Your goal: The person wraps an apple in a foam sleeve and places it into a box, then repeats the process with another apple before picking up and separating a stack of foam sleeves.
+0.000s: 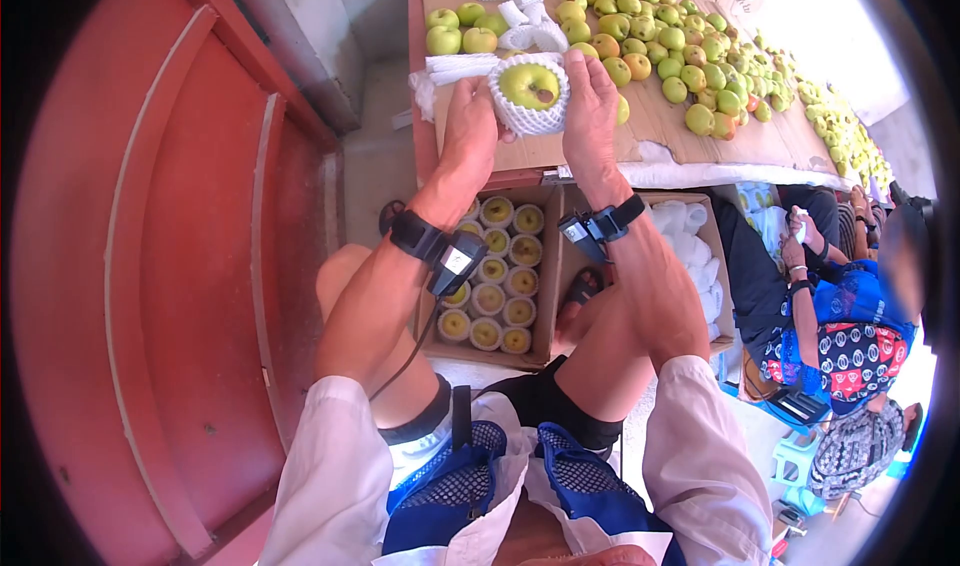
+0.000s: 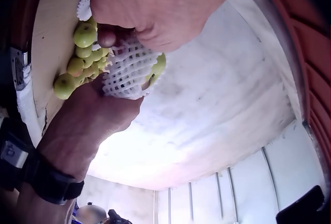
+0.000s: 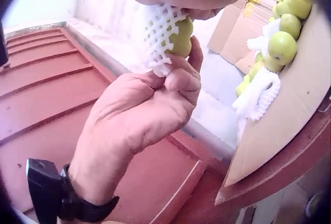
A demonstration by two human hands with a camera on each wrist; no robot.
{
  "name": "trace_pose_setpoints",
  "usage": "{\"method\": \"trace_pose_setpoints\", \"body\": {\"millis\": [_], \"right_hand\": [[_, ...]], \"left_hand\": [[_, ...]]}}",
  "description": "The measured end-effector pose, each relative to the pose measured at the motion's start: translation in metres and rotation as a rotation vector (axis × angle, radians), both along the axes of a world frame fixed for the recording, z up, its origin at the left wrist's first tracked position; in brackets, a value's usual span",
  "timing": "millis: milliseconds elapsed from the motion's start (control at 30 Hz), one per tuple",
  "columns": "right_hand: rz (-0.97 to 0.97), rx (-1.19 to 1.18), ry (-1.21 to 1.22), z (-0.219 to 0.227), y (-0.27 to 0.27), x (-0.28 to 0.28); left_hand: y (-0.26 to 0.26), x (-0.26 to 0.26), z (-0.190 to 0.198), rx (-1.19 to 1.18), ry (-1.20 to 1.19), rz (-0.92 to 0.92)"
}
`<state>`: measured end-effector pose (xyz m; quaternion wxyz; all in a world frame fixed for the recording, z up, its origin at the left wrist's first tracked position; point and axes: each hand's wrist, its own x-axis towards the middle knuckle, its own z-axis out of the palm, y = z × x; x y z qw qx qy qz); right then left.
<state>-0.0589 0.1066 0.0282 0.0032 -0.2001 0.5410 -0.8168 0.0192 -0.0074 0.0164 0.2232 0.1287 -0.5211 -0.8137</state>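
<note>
A green apple (image 1: 530, 87) with a brown spot sits in a white foam net (image 1: 530, 118), held up between both hands over the table's near edge. My left hand (image 1: 471, 131) grips it from the left, and my right hand (image 1: 592, 116) holds its right side. In the left wrist view the net (image 2: 124, 74) wraps the apple, with green showing at one end. The right wrist view shows the left hand's (image 3: 147, 102) fingers curled around the netted apple (image 3: 181, 36).
Loose apples (image 1: 700, 61) and foam nets (image 1: 535, 34) lie on the cardboard-covered table (image 1: 640, 146). Below stand a box of netted apples (image 1: 548, 311) and a box of white foam nets (image 1: 690, 251). A red door (image 1: 150, 266) is at left; people (image 1: 840, 296) sit at right.
</note>
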Motion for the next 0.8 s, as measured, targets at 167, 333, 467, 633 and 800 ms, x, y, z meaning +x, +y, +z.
{"method": "trace_pose_setpoints", "body": {"millis": [167, 333, 467, 633, 800], "right_hand": [[-0.023, -0.092, -0.001, -0.008, -0.008, -0.007], [0.085, -0.138, -0.109, -0.012, -0.008, -0.013], [0.138, -0.223, -0.207, -0.016, -0.010, -0.014], [0.098, -0.316, -0.360, -0.026, -0.018, -0.014], [0.035, -0.193, -0.150, -0.033, -0.016, -0.014]], "left_hand": [[0.004, 0.002, 0.003, 0.033, 0.028, 0.002], [0.006, 0.000, 0.000, 0.018, 0.042, 0.021], [0.011, 0.000, 0.002, 0.006, 0.022, 0.073], [0.018, -0.003, -0.003, 0.013, 0.070, 0.050], [0.017, -0.006, -0.003, 0.038, 0.032, 0.068]]}}
